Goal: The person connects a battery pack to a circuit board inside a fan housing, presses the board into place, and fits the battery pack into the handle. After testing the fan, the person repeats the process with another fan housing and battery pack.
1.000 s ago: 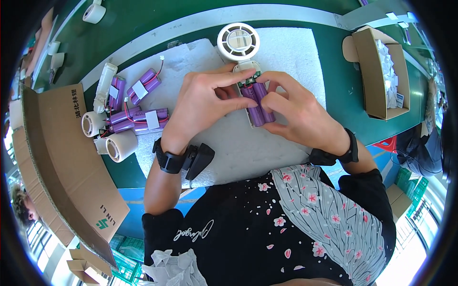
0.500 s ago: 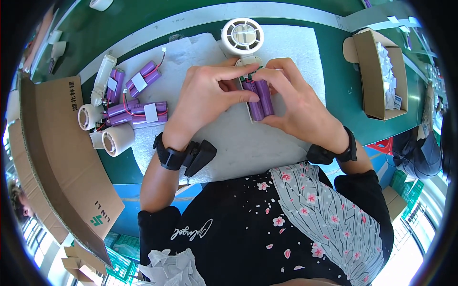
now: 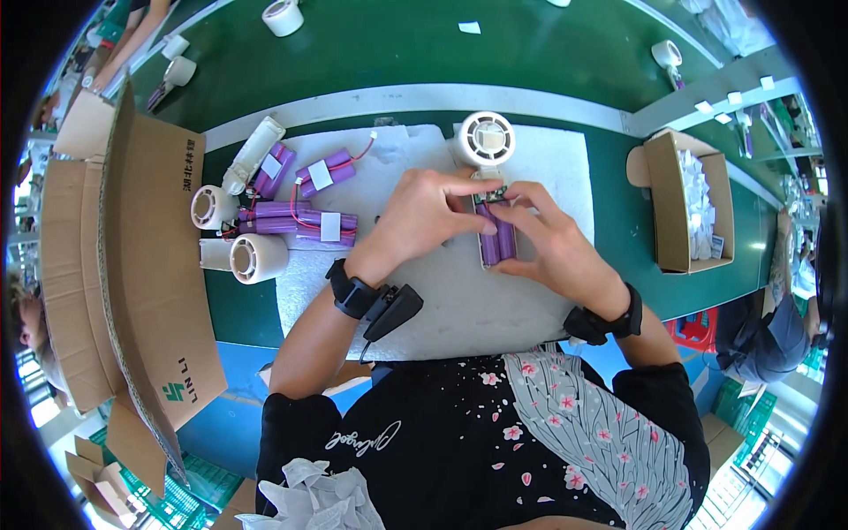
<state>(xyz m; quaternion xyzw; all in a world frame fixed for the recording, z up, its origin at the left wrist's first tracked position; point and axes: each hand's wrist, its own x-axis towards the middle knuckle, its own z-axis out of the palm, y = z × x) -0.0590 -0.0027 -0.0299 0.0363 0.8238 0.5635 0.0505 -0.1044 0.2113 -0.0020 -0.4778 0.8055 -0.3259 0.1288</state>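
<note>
A small white fan (image 3: pixel 487 139) lies on the pale foam mat, its round slotted head pointing away from me. In its open handle sits a purple battery pack (image 3: pixel 497 240) of two cells, with a green circuit board (image 3: pixel 490 196) at the end near the head. My left hand (image 3: pixel 422 214) is closed on the fan at the board, its thumb against the left cell. From the right, my right hand (image 3: pixel 558 246) grips the battery pack, with fingertips at its upper end and the thumb near its lower end. The fingers hide part of the board.
On the mat's left lie several wired purple battery packs (image 3: pixel 329 226) and white fan parts (image 3: pixel 259 258). A large cardboard box (image 3: pixel 163 283) stands at the left. At the right is a smaller open box (image 3: pixel 664 208) holding white pieces. More fans (image 3: pixel 283 18) lie across the green table.
The whole view has shifted, showing more of the far table. Both hands stay at the fan, with only small finger movements around the board and the battery pack.
</note>
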